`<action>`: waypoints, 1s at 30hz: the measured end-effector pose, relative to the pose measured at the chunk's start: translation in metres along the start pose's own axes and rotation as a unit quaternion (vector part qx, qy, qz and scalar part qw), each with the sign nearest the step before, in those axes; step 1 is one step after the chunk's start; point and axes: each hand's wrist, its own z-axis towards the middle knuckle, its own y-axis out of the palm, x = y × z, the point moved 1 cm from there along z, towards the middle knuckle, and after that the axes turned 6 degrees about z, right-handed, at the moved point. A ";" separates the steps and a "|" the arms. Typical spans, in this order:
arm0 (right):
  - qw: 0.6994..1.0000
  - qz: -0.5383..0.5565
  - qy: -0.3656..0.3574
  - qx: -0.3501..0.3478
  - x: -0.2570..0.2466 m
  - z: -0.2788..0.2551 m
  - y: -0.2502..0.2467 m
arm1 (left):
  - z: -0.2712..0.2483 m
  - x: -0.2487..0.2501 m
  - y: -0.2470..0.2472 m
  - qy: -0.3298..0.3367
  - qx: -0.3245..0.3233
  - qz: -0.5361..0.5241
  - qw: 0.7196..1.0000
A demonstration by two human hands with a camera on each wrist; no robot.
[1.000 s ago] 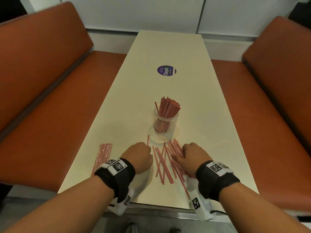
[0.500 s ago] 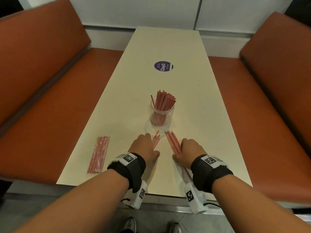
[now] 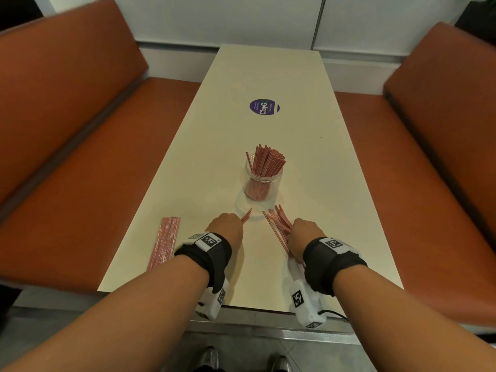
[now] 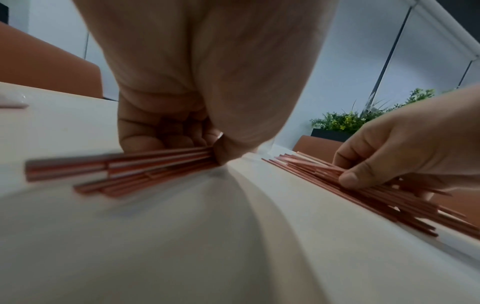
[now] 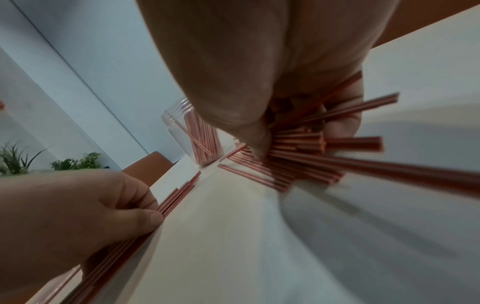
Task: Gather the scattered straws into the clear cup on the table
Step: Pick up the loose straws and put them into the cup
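While the left hand [image 3: 226, 226] pinches a small straw bundle [image 4: 145, 166] and the right hand [image 3: 304, 234] clutches a splayed bunch [image 3: 279, 224] just short of the clear cup [image 3: 262, 183], the gathering step looks nearly done, so next each bunch needs lifting and upending into it.

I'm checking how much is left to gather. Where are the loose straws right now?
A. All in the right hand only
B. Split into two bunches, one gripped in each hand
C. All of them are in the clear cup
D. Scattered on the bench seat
B: the left hand grips a small bunch and the right hand grips a larger bunch, both just short of the clear cup.
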 end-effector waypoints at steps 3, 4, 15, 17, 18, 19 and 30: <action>1.000 0.019 0.011 -0.012 0.000 0.003 -0.001 | 0.000 -0.001 0.000 0.015 0.024 0.013 1.000; 0.999 0.024 0.015 -0.013 0.000 0.004 -0.002 | 0.002 -0.001 0.000 0.024 0.033 0.024 0.999; 0.996 0.085 0.032 0.004 0.007 0.011 -0.011 | 0.011 -0.002 0.007 -0.013 0.031 0.039 0.999; 0.995 0.093 0.029 0.004 0.007 0.011 -0.010 | 0.012 -0.003 0.006 0.007 0.030 0.055 0.998; 0.995 0.098 0.027 0.004 0.007 0.012 -0.009 | 0.012 -0.004 0.005 0.022 0.029 0.069 0.997; 0.994 0.103 0.024 0.005 0.006 0.012 -0.009 | 0.013 -0.004 0.004 0.037 0.029 0.086 0.995; 0.990 0.141 0.011 0.015 0.008 0.013 -0.011 | 0.018 -0.004 -0.002 0.080 0.011 0.098 0.992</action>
